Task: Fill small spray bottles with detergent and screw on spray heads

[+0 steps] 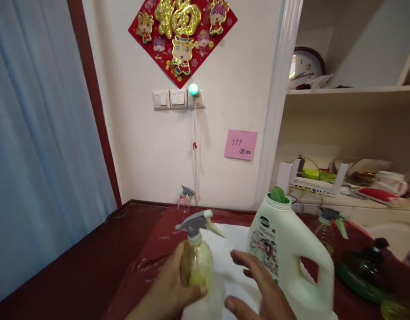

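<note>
My left hand [171, 284] is wrapped round a clear yellowish spray bottle [202, 263] with a grey and white trigger head. The bottle stands upright above a white sheet [229, 249], some liquid showing inside it; its lower end is blurred. Just to its right, my right hand [261, 289] has thumb and fingers apart, with nothing between them. Beyond that hand stands a large pale green jug [291, 249] with a handle and a printed label. Its mouth is uncapped, and a green piece [277, 194] sits in the opening.
A pinkish spray bottle [184, 200] stands at the back by the wall. To the right are another spray bottle [325, 231] and a dark green pump bottle [364, 271] on the dark red table [125, 249]. Shelves with a router [313, 186] rise behind, and a blue curtain [41, 133] hangs left.
</note>
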A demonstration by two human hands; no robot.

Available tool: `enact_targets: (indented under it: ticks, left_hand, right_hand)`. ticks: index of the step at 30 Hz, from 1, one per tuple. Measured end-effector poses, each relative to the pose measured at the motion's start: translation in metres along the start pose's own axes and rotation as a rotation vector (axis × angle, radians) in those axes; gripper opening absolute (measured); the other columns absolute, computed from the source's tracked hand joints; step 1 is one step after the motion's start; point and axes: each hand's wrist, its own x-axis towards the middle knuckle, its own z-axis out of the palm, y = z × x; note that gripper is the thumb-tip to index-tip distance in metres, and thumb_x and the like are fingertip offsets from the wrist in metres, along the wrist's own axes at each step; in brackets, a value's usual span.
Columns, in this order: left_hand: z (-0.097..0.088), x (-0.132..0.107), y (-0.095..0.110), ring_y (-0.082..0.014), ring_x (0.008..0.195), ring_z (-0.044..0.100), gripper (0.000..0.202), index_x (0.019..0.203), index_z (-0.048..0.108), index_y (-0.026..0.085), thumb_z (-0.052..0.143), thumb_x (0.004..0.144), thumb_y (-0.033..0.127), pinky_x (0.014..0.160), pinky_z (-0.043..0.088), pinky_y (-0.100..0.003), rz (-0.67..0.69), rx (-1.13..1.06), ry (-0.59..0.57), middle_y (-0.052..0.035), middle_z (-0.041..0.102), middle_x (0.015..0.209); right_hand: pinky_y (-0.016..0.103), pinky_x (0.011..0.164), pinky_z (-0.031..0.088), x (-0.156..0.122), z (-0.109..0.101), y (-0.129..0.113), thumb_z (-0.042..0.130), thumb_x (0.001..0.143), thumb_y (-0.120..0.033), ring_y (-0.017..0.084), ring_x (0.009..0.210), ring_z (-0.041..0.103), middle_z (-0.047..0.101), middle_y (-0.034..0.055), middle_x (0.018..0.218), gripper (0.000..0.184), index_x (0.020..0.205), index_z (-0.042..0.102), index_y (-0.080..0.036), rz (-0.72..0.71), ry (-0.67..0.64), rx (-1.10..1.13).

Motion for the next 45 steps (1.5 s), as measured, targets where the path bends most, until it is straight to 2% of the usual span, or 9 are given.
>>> enact_targets:
  ticks: [3,6,16,21,25,29,35,41,45]
  left_hand:
    - [0.018,-0.019,-0.01,-0.0376,0.123,0.059,0.086,0.137,0.049,0.028,0.087,0.063,0.049,0.102,0.049,-0.048,0.015,0.107,-0.042,-0.0126,0.061,0.137]
    - [0.021,-0.03,-0.028,-0.0387,0.127,0.057,0.089,0.141,0.047,0.033,0.088,0.063,0.045,0.108,0.044,-0.051,0.007,0.289,-0.033,-0.0129,0.06,0.14]
    - [0.029,-0.023,-0.083,-0.0473,0.133,0.05,0.086,0.139,0.052,0.034,0.084,0.06,0.046,0.113,0.037,-0.062,-0.12,0.374,0.006,-0.0157,0.056,0.144]
    - [0.04,-0.024,-0.057,-0.0402,0.123,0.058,0.076,0.141,0.049,0.037,0.075,0.072,0.052,0.103,0.048,-0.053,-0.15,0.342,-0.093,-0.0095,0.065,0.132]
    - [0.043,-0.025,-0.036,-0.034,0.118,0.061,0.064,0.141,0.05,0.038,0.068,0.081,0.053,0.103,0.049,-0.047,-0.106,0.327,-0.129,-0.0045,0.068,0.124]
    - [0.045,-0.022,-0.035,-0.0333,0.117,0.061,0.06,0.137,0.052,0.037,0.067,0.082,0.052,0.101,0.05,-0.045,-0.078,0.323,-0.15,-0.0048,0.068,0.122]
    - [0.04,-0.023,-0.04,-0.0373,0.114,0.062,0.083,0.134,0.052,0.024,0.084,0.06,0.047,0.097,0.051,-0.047,-0.062,0.377,-0.151,-0.0144,0.065,0.126]
    - [0.034,-0.023,-0.021,-0.0349,0.12,0.057,0.088,0.136,0.045,0.025,0.086,0.059,0.039,0.104,0.046,-0.047,-0.091,0.47,-0.117,-0.0129,0.059,0.134]
    - [0.034,-0.013,-0.016,-0.0346,0.124,0.055,0.084,0.137,0.043,0.025,0.083,0.065,0.034,0.106,0.043,-0.047,-0.104,0.488,-0.096,-0.0123,0.059,0.136]
  right_hand:
    - [0.051,0.109,0.044,0.016,0.013,-0.026,0.085,0.063,-0.045,0.036,0.128,0.055,0.063,0.0092,0.137,0.079,0.134,0.058,-0.028,0.046,-0.077,0.246]
    - [0.044,0.104,0.046,0.016,0.023,-0.041,0.083,0.066,-0.04,0.032,0.117,0.061,0.071,0.0049,0.119,0.057,0.118,0.065,-0.026,0.051,-0.093,0.383]
    - [0.042,0.091,0.051,0.004,0.03,-0.042,0.086,0.064,-0.05,0.03,0.103,0.066,0.075,0.0054,0.096,0.048,0.1,0.069,-0.024,0.17,-0.02,0.614]
    - [0.041,0.094,0.049,0.002,0.023,-0.041,0.09,0.057,-0.054,0.029,0.103,0.066,0.074,0.0055,0.101,0.051,0.093,0.069,-0.025,0.186,0.089,0.636]
    - [0.039,0.092,0.049,0.0,0.013,-0.044,0.079,0.075,-0.054,0.026,0.103,0.066,0.074,0.0068,0.109,0.042,0.105,0.071,-0.025,0.148,-0.149,0.597]
    - [0.039,0.091,0.05,0.001,0.012,-0.053,0.074,0.081,-0.055,0.027,0.105,0.067,0.074,0.0072,0.109,0.041,0.109,0.071,-0.025,0.131,-0.173,0.66]
    - [0.037,0.093,0.051,0.005,0.011,-0.068,0.077,0.081,-0.05,0.023,0.101,0.068,0.075,0.0048,0.105,0.034,0.106,0.073,-0.027,0.154,-0.005,0.787]
    - [0.035,0.097,0.048,0.016,-0.002,-0.072,0.073,0.087,-0.046,0.023,0.118,0.061,0.072,0.0028,0.117,0.03,0.113,0.068,-0.03,0.073,0.209,0.784]
    - [0.039,0.097,0.046,0.023,-0.015,-0.082,0.076,0.083,-0.048,0.021,0.105,0.065,0.072,0.0013,0.115,0.032,0.11,0.069,-0.031,0.016,0.421,0.77]
